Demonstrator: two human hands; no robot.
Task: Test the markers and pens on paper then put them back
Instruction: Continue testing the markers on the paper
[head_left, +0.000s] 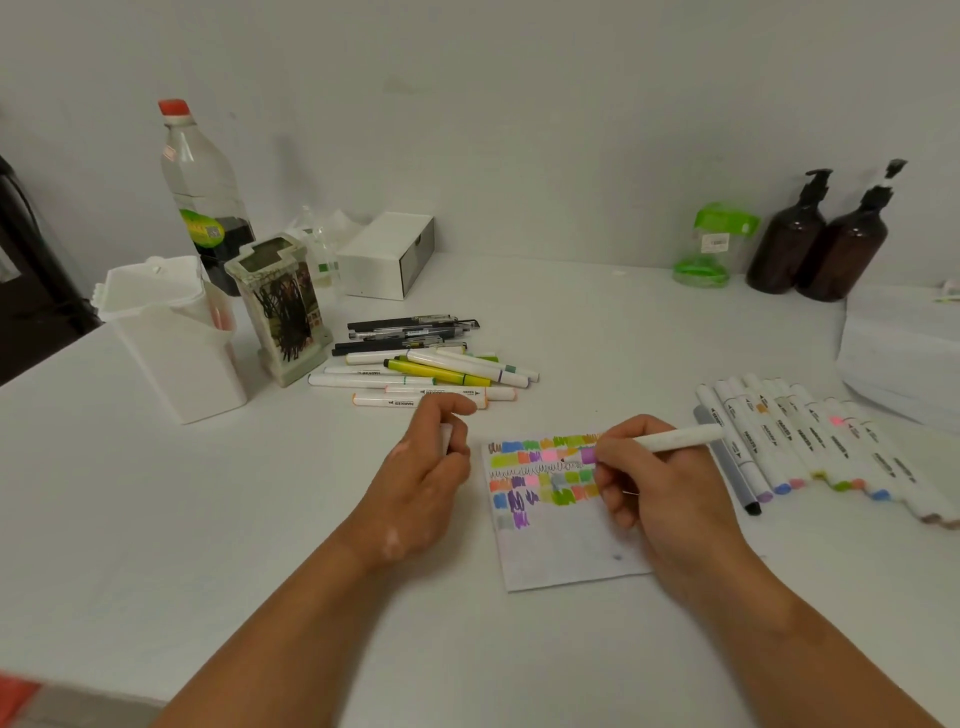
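Observation:
A small sheet of paper (561, 545) lies on the white table, its upper half filled with coloured scribbles. My right hand (660, 493) grips a white marker (675, 438) with its tip down on a purple patch near the paper's top right. My left hand (426, 467) rests just left of the paper and holds a small white cap (445, 436) in its curled fingers. A heap of markers and black pens (426, 364) lies behind my left hand. A row of white markers (810, 447) lies side by side to the right of the paper.
Two holders stand at the left: a white container (171, 338) and a scribbled-on pen box (283, 317). Behind them are a clear bottle (200, 192) and a white box (387, 254). At the back right stand a green jar (714, 244) and two brown pump bottles (821, 244).

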